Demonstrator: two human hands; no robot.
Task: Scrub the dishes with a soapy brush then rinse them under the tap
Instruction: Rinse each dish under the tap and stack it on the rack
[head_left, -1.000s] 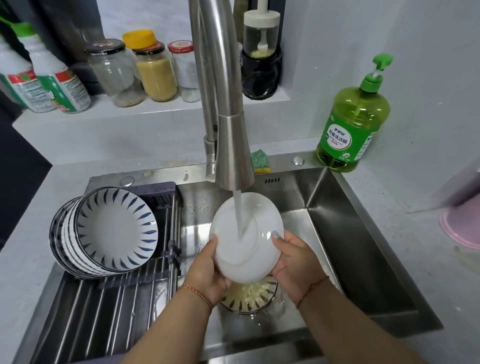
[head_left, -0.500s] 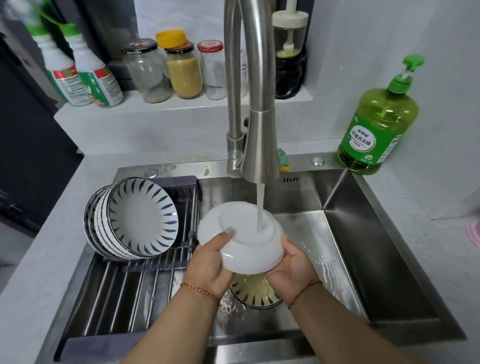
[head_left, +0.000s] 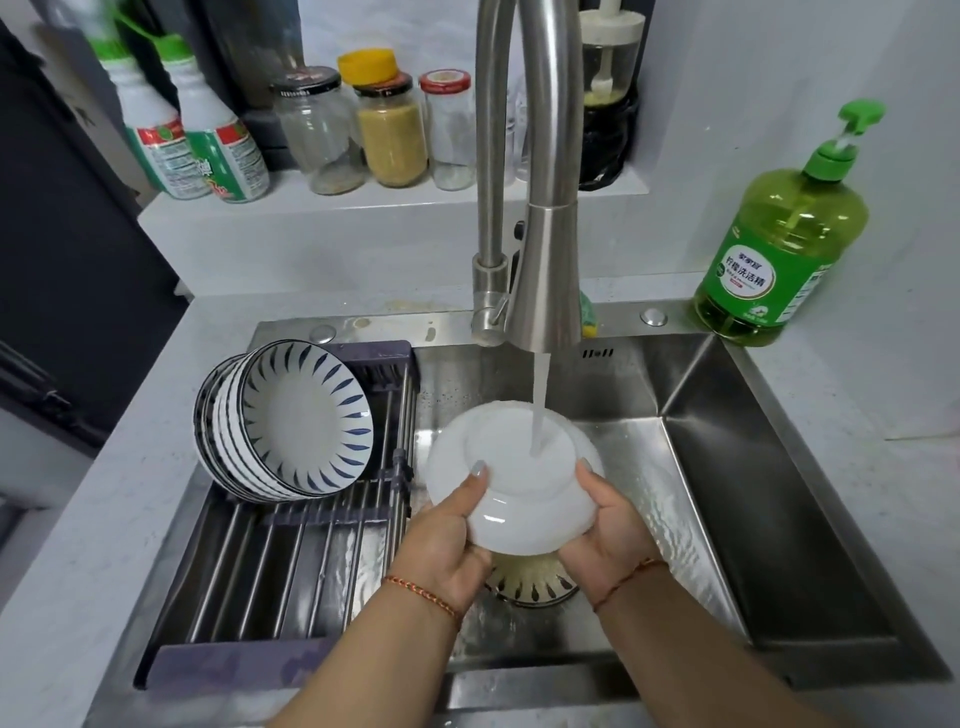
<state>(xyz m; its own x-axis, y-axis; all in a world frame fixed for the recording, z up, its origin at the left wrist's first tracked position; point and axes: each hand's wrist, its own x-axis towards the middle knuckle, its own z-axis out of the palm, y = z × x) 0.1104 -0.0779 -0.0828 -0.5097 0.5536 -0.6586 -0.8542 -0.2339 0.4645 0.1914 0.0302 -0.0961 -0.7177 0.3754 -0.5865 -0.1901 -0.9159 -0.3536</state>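
While both hands (head_left: 447, 540) hold the bowl (head_left: 514, 478), the soap bottle's (head_left: 779, 249) label blurs.

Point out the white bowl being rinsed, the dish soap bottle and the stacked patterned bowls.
white bowl (head_left: 524, 499): head view, upturned underside.
dish soap bottle (head_left: 779, 244): head view, green body.
stacked patterned bowls (head_left: 306, 421): head view, front bowl's inside.

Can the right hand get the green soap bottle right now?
Probably not yet. The right hand grips the white bowl under the tap; the way to the soap bottle looks free once it lets go.
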